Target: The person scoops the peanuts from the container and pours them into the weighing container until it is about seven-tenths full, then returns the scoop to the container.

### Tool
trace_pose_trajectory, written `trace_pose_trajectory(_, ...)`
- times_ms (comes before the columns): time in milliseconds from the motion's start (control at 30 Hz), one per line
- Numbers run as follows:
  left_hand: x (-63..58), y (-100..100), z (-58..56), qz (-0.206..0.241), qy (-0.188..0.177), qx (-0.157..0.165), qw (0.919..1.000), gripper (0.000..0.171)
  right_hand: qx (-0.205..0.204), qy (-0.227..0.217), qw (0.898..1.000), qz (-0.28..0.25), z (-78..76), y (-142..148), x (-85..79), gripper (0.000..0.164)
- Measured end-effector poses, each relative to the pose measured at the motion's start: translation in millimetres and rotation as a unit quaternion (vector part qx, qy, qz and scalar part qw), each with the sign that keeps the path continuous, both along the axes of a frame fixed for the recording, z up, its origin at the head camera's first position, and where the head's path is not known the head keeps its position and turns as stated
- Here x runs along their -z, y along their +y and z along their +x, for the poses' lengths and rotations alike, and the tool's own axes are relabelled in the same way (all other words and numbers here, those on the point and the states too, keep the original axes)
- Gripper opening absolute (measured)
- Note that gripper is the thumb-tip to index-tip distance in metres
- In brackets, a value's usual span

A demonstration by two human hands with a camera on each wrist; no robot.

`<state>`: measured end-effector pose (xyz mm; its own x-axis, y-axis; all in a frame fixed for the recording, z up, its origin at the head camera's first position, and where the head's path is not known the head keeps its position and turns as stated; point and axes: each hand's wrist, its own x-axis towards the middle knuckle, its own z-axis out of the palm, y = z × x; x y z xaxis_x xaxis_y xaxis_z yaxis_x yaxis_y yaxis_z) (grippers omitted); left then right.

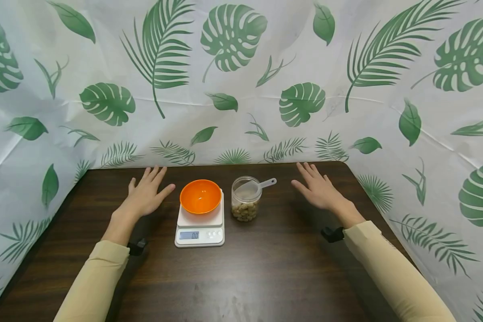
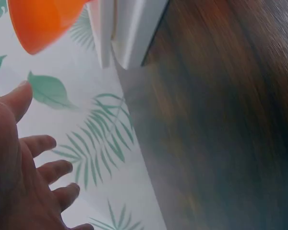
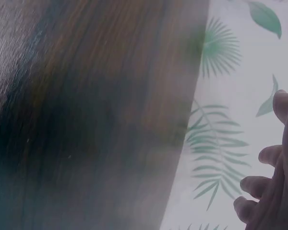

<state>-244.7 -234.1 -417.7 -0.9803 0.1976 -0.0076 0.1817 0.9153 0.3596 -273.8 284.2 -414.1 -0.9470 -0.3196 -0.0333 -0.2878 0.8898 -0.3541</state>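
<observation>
On a white digital kitchen scale (image 1: 200,236) sits an orange bowl (image 1: 201,197); the display reads 0.0. To the left of the scale, my left hand (image 1: 145,193) has its fingers spread and holds nothing. In the left wrist view the bowl (image 2: 45,21) and the scale's side (image 2: 134,33) show above that hand (image 2: 24,167). Just right of the scale stands a clear jar (image 1: 245,206) with small tan pieces low inside. A translucent scoop (image 1: 252,188) lies across its mouth, handle pointing right. My right hand (image 1: 319,188), fingers extended and holding nothing, is farther right of the jar.
A dark wood-grain table (image 1: 241,277) carries everything, its back edge just beyond the fingertips. Behind it and at both sides hangs a white sheet (image 1: 257,107) printed with green leaves. Dark wrist straps (image 1: 332,234) sit at the cuffs of the pale yellow sleeves.
</observation>
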Motion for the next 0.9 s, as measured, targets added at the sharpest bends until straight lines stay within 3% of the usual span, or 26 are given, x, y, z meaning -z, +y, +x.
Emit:
trace_pose_trajectory(300, -6.6, 17.9, 5.6, 0.022, 0.032, 0.017, 0.9991, 0.079, -0.026, -0.002, 0.999, -0.043, 5.2, -13.5, -8.1, 0.078)
trace_pose_trajectory(533, -9.0, 29.1, 8.1, 0.033, 0.053, 0.034, 0.9975, 0.074, -0.038, 0.024, 0.997, -0.066, 9.1, -24.1, -14.7, 0.073)
trace_pose_trajectory(900, -16.6, 49.5, 9.6, 0.054, 0.095, 0.063, 0.9919, 0.069, -0.08, 0.041, 0.982, -0.166, 20.6, -51.4, -32.2, 0.049)
